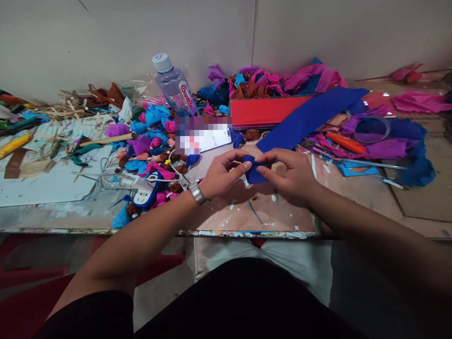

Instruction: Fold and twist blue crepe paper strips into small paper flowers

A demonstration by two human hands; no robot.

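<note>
Above the table's front part, my left hand point(226, 173) and my right hand point(290, 173) meet at a small piece of dark blue crepe paper point(256, 175). The left thumb and fingers pinch its upper left part, and the right thumb and fingers pinch its right side. It looks folded or gathered at the top, with a flat part hanging below. Just behind the hands lies a long blue crepe paper strip point(303, 117), slanting up to the right. A phone point(215, 139) rests beyond my left hand.
A plastic bottle point(176, 89) stands at the back left. Crumpled paper pieces point(151, 115) and a power strip point(146, 190) crowd the left. A red box point(264, 110) sits at the back. At right are a tape roll point(372, 129) and an orange cutter point(346, 142).
</note>
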